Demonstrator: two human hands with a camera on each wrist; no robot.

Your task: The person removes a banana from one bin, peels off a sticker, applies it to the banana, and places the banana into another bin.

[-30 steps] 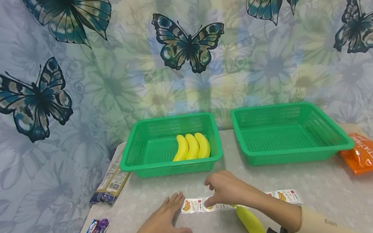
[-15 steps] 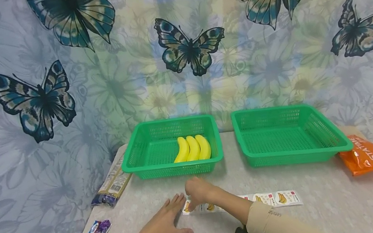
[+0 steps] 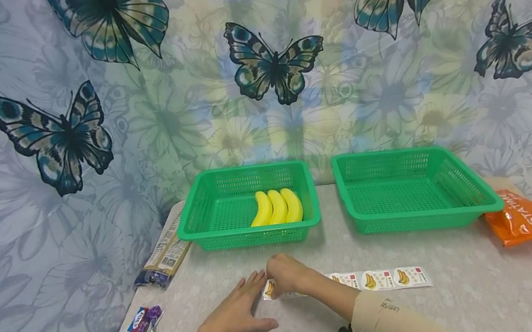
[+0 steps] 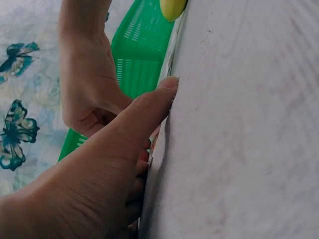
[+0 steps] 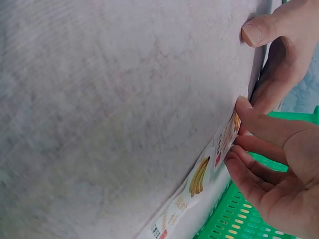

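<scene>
Head view, sticker strip (image 3: 364, 280) lying left-right, right hand (image 3: 285, 274) pinching its left end

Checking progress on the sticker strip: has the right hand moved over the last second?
Yes. The right hand moved left along the sticker strip, toward the left hand.
</scene>
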